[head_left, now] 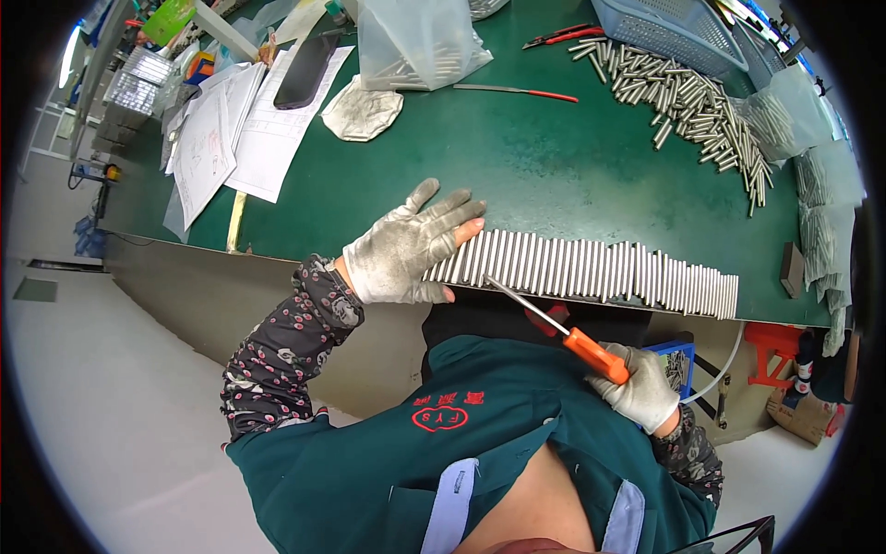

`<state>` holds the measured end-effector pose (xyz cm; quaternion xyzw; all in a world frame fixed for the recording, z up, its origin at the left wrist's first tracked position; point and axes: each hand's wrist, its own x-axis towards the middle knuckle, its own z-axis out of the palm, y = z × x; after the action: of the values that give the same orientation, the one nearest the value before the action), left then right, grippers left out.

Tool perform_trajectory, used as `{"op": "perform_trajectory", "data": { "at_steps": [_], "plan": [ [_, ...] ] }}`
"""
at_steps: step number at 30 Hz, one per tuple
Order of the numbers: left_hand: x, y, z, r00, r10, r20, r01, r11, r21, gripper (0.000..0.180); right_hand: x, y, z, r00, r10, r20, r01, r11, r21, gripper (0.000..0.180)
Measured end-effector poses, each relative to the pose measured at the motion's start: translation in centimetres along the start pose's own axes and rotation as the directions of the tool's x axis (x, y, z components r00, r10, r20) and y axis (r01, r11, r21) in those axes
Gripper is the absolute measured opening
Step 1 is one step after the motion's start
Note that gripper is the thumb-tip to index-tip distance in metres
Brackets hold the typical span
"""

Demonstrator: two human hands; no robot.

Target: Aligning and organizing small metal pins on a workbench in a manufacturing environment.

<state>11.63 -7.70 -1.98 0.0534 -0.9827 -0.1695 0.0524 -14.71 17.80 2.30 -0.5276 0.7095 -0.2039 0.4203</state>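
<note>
My left hand (406, 247), in a soiled grey glove, lies flat with fingers spread against the left end of a long row of metal rods (591, 270) lined up side by side along the near edge of the green table (517, 157). My right hand (641, 388), also gloved, grips the orange handle of a screwdriver (563, 328). Its thin steel shaft points up and left, and its tip touches the row of rods near its left part.
A loose heap of metal rods (688, 102) lies at the far right below a blue basket (669, 32). Clear bags of rods (826, 198) line the right edge. Papers (249, 129), a plastic bag (415, 42), a cloth (362, 111) and red-handled tools (517, 90) sit farther back.
</note>
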Motion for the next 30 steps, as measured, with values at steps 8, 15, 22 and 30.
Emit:
{"op": "perform_trajectory", "data": {
  "at_steps": [8, 15, 22, 30],
  "plan": [
    [1.8, 0.6, -1.2, 0.998, 0.026, 0.054, -0.030, 0.996, 0.083, 0.097, -3.9, 1.9, -5.9, 0.952, 0.303, -0.032, -0.240, 0.809, 0.537, 0.043],
    [-0.3, -0.2, 0.1, 0.980, -0.077, -0.182, 0.067, 0.996, -0.057, 0.091, -3.0, 7.2, -16.7, 0.688, 0.451, -0.569, -0.175, 0.864, 0.473, 0.036],
    [-0.4, 0.3, 0.1, 0.965, -0.170, -0.199, 0.165, 0.985, -0.042, 0.089, 1.0, 14.0, -24.1, 0.538, 0.472, -0.698, -0.373, 0.876, 0.305, 0.054],
    [-0.4, 0.5, 0.2, 0.960, -0.212, -0.184, 0.209, 0.977, -0.041, 0.088, 5.6, 14.3, -22.2, 0.556, 0.334, -0.761, -0.583, 0.809, -0.072, 0.072]
  ]
}}
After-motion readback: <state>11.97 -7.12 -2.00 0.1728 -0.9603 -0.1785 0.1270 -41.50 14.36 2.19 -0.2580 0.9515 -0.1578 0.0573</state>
